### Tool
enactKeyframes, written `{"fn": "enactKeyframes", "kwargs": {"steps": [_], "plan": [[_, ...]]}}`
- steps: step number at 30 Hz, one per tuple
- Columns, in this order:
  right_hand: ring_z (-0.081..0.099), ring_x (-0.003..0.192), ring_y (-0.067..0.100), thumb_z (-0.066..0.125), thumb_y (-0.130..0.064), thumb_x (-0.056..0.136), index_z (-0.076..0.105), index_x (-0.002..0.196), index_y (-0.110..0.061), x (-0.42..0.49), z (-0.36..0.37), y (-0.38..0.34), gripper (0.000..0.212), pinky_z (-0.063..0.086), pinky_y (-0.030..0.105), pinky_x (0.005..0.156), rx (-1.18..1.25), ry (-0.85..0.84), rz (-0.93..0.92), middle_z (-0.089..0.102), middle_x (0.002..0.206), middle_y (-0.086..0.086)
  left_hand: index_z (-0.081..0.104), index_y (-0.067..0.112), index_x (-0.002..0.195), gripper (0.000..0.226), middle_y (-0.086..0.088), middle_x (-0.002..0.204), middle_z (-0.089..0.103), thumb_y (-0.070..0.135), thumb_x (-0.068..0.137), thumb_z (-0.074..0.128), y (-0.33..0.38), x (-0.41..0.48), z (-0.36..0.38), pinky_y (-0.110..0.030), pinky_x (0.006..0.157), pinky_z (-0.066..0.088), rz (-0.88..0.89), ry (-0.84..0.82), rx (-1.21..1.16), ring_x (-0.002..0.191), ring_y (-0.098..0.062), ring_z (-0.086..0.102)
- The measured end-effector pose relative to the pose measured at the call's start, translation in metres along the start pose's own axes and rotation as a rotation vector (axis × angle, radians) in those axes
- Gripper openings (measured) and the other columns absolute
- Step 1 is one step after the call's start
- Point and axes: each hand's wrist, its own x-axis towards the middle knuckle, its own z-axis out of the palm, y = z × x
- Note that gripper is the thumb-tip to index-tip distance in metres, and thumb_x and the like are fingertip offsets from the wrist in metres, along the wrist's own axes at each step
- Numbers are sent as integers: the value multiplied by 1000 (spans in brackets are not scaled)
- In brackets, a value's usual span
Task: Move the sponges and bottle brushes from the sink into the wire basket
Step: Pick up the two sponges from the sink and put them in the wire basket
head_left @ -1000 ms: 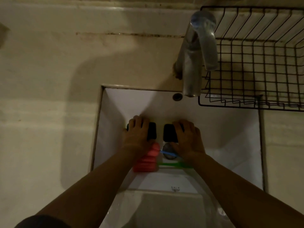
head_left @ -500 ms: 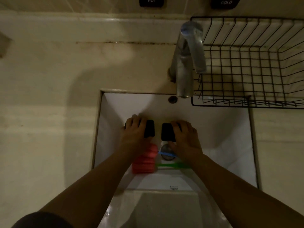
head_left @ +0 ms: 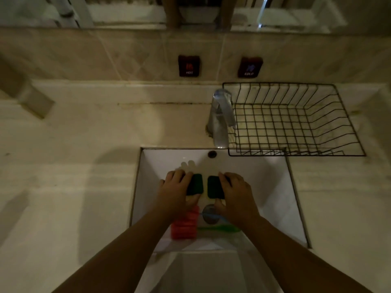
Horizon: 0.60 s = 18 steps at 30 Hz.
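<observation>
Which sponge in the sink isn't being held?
The red ribbed sponge, lying beside the drain; both dark green sponges are in hands.

Glossy white ceramic sink (head_left: 273,187), black wire basket (head_left: 296,152), polished metal faucet (head_left: 220,121), matt dark sponges (head_left: 195,183)

Left hand (head_left: 176,192) covers the left part of 1 dark sponge (head_left: 195,184); right hand (head_left: 234,194) covers the right part of the other sponge (head_left: 214,187). Red brush head (head_left: 184,226) partly under left wrist. Green handle (head_left: 218,229) runs under right wrist. Drain (head_left: 209,214) half hidden. Both forearms cut off at the bottom edge.
</observation>
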Motion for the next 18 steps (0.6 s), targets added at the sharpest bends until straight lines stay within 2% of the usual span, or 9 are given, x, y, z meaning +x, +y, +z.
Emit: {"fn": "enactKeyframes", "kwargs": {"steps": [4, 7, 12, 18], "plan": [[47, 120, 30, 65, -40, 77, 38, 142, -12, -10, -15, -6, 76, 45, 46, 97, 0, 61, 2, 49, 131, 13, 39, 30, 137, 71, -1, 131, 45, 67, 77, 45, 5, -6, -14, -42, 94, 45, 48, 22, 21, 119, -22, 42], [45, 123, 25, 63, -43, 76, 36, 143, -15, -17, -28, -10, 78, 43, 43, 101, 11, 98, 16, 47, 133, 9, 38, 28, 140, 76, -2, 131, 46, 69, 77, 41, 11, -8, -25, -42, 93, 45, 80, 49, 36, 120, -23, 42], [47, 124, 29, 60, -42, 76, 44, 139, -10, -27, -47, -9, 73, 46, 45, 98, 14, 161, -11, 51, 133, 13, 34, 28, 142, 76, -2, 135, 44, 70, 78, 37, 21, -12, -44, -41, 94, 44, 121, 75, 67, 121, -22, 39], [36, 126, 19, 54, -49, 77, 33, 144, -19, -34, -59, -10, 76, 37, 36, 103, 0, 163, 0, 41, 138, 4, 34, 29, 141, 76, -1, 132, 45, 69, 77, 39, 34, -15, -58, -41, 91, 42, 184, 118, 70, 120, -22, 39]]}}
